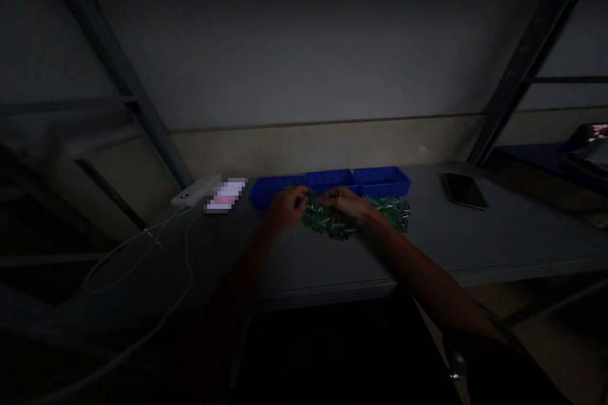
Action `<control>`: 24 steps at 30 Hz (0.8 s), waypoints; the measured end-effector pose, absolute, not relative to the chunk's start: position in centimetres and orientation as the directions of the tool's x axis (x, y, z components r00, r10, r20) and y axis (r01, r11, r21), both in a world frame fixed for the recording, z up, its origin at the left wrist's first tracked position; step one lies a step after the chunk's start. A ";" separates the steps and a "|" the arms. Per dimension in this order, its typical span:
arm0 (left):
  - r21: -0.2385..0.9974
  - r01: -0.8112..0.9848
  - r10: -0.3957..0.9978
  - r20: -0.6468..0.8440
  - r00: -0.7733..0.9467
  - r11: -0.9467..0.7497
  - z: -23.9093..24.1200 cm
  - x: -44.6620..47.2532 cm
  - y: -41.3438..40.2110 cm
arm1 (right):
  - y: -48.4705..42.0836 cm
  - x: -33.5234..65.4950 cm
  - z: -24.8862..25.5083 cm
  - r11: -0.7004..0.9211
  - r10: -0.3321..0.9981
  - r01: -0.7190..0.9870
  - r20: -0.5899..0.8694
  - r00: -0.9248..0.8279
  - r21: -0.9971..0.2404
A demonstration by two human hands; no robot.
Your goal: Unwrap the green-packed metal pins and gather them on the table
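A heap of small green and metallic parts point(384, 212) lies on the grey table point(503, 240), in front of a row of three blue bins point(380, 180). My left hand point(286, 205) rests at the heap's left edge with its fingers curled, by the leftmost bin. My right hand point(346, 202) lies on top of the heap, fingers bent down into the parts. The scene is very dark, so whether either hand pinches a part is unclear.
A dark phone point(463, 190) lies flat at the right of the table. At the left sit a white power bank point(194, 191) with a white cable point(142, 253) and a small pink and white item point(225, 196). Metal shelf posts stand on both sides.
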State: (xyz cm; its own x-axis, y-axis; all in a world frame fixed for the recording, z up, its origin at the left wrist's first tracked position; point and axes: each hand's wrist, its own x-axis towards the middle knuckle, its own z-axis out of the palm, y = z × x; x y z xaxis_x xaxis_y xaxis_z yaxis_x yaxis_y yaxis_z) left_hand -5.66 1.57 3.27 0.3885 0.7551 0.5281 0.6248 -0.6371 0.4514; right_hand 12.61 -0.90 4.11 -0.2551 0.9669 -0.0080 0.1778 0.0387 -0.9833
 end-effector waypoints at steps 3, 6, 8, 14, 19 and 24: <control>0.475 0.612 0.755 0.557 0.347 -0.632 3.2 -5.7 1.7 | -0.7 12.5 4.1 0.083 0.983 0.154 0.056 -0.175 -0.985; 0.521 0.594 0.776 0.540 0.327 -0.613 3.1 -5.7 1.7 | -0.4 12.4 3.9 0.146 0.980 0.188 0.115 -0.165 -0.971; 0.557 0.581 0.797 0.510 0.324 -0.593 2.9 -5.6 1.6 | -0.1 12.4 3.6 0.172 0.975 0.204 0.137 -0.173 -0.964; 0.592 0.531 0.785 0.551 0.283 -0.606 2.8 -5.4 1.5 | 0.3 12.2 2.6 0.319 0.943 0.391 0.249 -0.219 -0.863; 0.555 0.524 0.747 0.600 0.285 -0.646 2.9 -5.2 1.4 | 0.1 12.3 2.8 0.438 0.897 0.537 0.389 -0.209 -0.721; 0.711 0.413 0.812 0.565 0.146 -0.569 3.2 -4.8 1.4 | -0.2 12.2 3.1 0.527 0.793 0.646 0.592 -0.140 -0.552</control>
State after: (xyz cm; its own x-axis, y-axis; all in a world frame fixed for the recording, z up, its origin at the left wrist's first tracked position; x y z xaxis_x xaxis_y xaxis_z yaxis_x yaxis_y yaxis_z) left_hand -4.82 1.37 3.22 0.1458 0.8121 0.5650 0.4135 -0.5689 0.7110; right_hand 12.16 -0.24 3.11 -0.1405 0.7933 0.5925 0.6460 0.5269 -0.5523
